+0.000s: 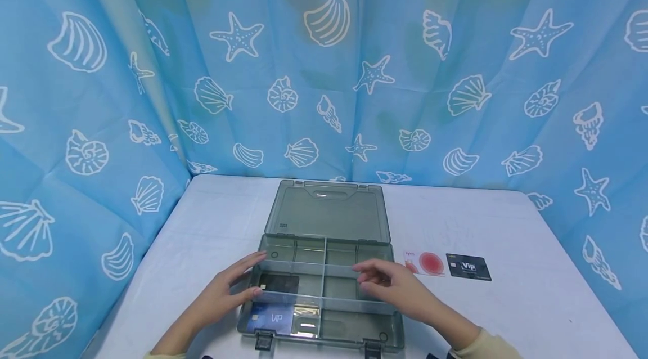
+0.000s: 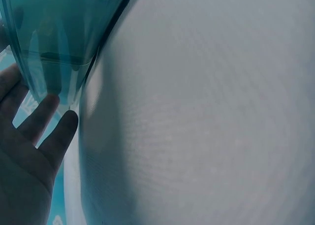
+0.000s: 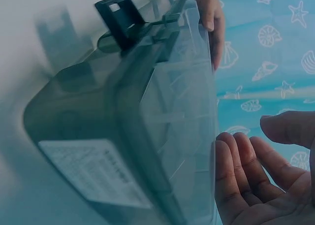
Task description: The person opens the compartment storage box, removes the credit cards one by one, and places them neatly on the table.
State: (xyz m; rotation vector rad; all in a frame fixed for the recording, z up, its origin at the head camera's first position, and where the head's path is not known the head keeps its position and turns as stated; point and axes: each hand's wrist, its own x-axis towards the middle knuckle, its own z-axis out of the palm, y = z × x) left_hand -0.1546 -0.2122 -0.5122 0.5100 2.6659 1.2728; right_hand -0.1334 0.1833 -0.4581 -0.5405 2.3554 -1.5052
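A translucent grey compartment box (image 1: 361, 325) stands on the table with its lid (image 1: 331, 212) folded back. My left hand (image 1: 225, 291) is at the box's left side, fingers extended and touching or close to its edge. Over the right-hand compartments hovers my right hand (image 1: 390, 286), its fingers loosely bent and holding nothing; the right wrist view shows a bare palm. In the middle left compartment lies a dark card (image 1: 280, 283). The front left one holds a blue VIP card (image 1: 270, 317) and a shiny gold piece (image 1: 306, 314), whose kind I cannot tell.
Right of the box, a white card with a red circle (image 1: 425, 263) and a black Vip card (image 1: 469, 266) lie flat on the white tabletop (image 1: 511, 224). Two latches (image 1: 264, 340) hang at the box's front. A blue shell-print curtain (image 1: 324, 77) encloses the table's back and sides.
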